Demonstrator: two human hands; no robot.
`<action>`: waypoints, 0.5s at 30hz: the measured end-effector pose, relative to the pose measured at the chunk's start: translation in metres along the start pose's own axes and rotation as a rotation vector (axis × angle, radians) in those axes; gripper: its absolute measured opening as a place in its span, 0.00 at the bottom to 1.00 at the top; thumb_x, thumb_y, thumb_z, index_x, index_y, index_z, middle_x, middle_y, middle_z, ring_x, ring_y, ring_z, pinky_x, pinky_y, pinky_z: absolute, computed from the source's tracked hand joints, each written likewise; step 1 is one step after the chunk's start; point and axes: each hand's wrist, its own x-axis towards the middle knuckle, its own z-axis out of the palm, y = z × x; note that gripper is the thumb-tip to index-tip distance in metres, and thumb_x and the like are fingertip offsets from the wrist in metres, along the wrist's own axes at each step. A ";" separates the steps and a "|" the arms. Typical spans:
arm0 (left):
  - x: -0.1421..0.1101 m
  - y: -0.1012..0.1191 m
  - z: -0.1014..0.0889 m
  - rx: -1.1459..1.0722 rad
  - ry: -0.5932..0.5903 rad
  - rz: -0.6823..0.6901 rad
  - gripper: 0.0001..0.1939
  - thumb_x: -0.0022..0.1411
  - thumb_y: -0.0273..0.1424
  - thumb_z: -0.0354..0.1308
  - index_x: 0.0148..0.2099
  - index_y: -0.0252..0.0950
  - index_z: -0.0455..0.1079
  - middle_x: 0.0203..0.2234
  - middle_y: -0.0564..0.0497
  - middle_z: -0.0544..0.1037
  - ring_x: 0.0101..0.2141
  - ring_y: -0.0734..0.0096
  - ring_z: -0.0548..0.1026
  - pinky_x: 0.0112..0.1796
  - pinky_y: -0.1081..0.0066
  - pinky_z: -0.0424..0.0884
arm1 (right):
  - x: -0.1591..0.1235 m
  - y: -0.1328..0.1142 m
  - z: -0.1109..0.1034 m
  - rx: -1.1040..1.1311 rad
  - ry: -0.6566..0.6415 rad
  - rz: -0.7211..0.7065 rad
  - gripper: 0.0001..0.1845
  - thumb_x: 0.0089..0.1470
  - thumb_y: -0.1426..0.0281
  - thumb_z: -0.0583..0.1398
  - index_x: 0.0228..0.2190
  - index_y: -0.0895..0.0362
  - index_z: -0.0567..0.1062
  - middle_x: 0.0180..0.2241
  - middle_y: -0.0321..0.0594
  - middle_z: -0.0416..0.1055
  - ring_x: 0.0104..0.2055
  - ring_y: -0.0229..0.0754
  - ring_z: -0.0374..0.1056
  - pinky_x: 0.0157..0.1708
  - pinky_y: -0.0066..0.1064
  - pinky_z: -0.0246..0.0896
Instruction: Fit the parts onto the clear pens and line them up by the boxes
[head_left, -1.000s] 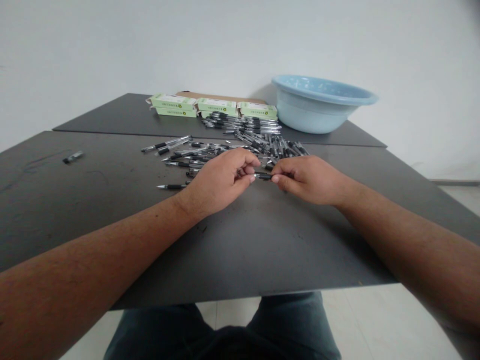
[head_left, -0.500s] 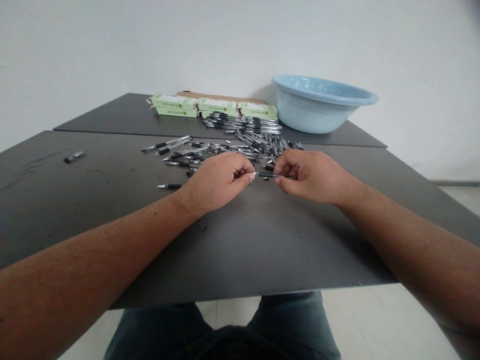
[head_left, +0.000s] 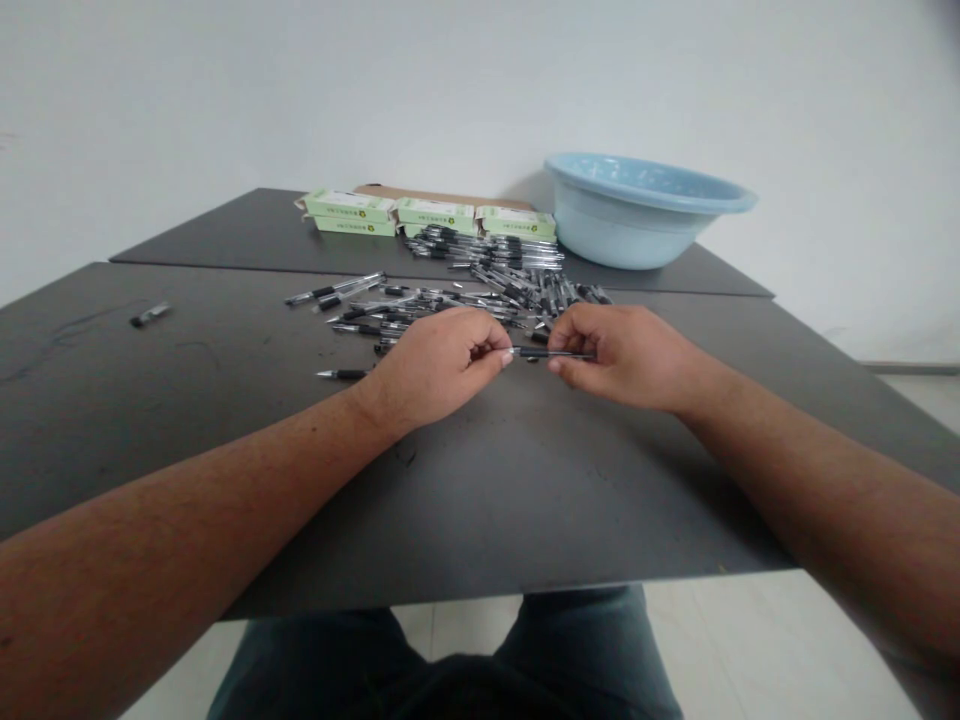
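One slim pen with a dark grip section lies level between two bare hands, just above the near edge of a heap of pens and near the middle of the view. The left hand pinches the pen's left end between thumb and fingers. The right hand curls around the other end, where a thin dark rod runs between thumb and forefinger; the fingers hide part of it, so I cannot tell whether they are closed tight on it. Just beyond the hands spreads the loose heap of pens, clear-barrelled with black grips, lying at many angles. A separate pen lies beside the left wrist, its pale tip pointing left. Farther left, well apart, rests a small clear-and-black piece. Behind the heap, a neater bundle of pens lies before a row of pale green boxes, some stacked. To their right stands a wide light blue basin. Everything rests on a dark grey tabletop with a seam across it, against a white wall. Below the near edge show the person's jeans and pale floor tiles.
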 end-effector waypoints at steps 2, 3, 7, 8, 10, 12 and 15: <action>0.000 0.000 0.000 -0.001 -0.005 -0.001 0.07 0.68 0.33 0.59 0.41 0.37 0.77 0.33 0.50 0.80 0.37 0.65 0.77 0.41 0.65 0.70 | 0.001 0.001 0.000 -0.026 -0.027 -0.023 0.07 0.59 0.65 0.61 0.36 0.54 0.77 0.30 0.37 0.78 0.29 0.41 0.71 0.32 0.31 0.57; 0.000 -0.001 0.001 -0.002 -0.007 -0.001 0.07 0.68 0.33 0.59 0.41 0.37 0.77 0.33 0.50 0.80 0.37 0.65 0.77 0.41 0.66 0.70 | 0.001 0.001 0.000 -0.037 -0.046 -0.040 0.09 0.62 0.64 0.59 0.35 0.54 0.77 0.29 0.38 0.78 0.29 0.41 0.71 0.32 0.32 0.57; 0.000 -0.002 0.001 -0.009 0.000 0.009 0.07 0.68 0.32 0.59 0.41 0.36 0.77 0.34 0.51 0.80 0.37 0.66 0.77 0.41 0.66 0.70 | 0.001 0.000 0.000 -0.022 -0.056 -0.065 0.11 0.64 0.65 0.57 0.35 0.55 0.78 0.30 0.39 0.79 0.30 0.41 0.71 0.33 0.32 0.58; 0.000 -0.002 0.001 -0.010 0.003 0.011 0.07 0.68 0.32 0.59 0.41 0.36 0.77 0.33 0.51 0.80 0.37 0.66 0.77 0.41 0.66 0.70 | 0.001 0.000 0.000 -0.013 -0.041 -0.048 0.09 0.62 0.65 0.59 0.36 0.55 0.78 0.30 0.38 0.79 0.30 0.41 0.71 0.33 0.31 0.58; 0.000 -0.002 0.001 -0.010 0.005 0.011 0.07 0.68 0.32 0.59 0.41 0.36 0.77 0.33 0.51 0.80 0.37 0.66 0.77 0.41 0.66 0.70 | 0.001 0.000 0.000 -0.007 -0.024 -0.019 0.07 0.59 0.66 0.61 0.37 0.55 0.78 0.30 0.37 0.79 0.30 0.40 0.71 0.33 0.30 0.58; -0.001 -0.002 0.001 -0.008 0.005 0.012 0.06 0.68 0.32 0.59 0.41 0.36 0.77 0.33 0.51 0.80 0.37 0.65 0.77 0.41 0.66 0.70 | 0.001 0.000 -0.001 -0.020 -0.042 -0.027 0.07 0.60 0.65 0.61 0.36 0.55 0.77 0.29 0.37 0.78 0.29 0.40 0.70 0.32 0.30 0.57; -0.001 -0.001 0.001 -0.007 0.002 0.021 0.07 0.68 0.32 0.59 0.41 0.36 0.77 0.33 0.50 0.80 0.37 0.65 0.77 0.41 0.65 0.70 | 0.001 -0.001 -0.001 -0.046 -0.079 -0.073 0.13 0.65 0.64 0.56 0.32 0.55 0.77 0.28 0.38 0.78 0.29 0.41 0.70 0.32 0.32 0.56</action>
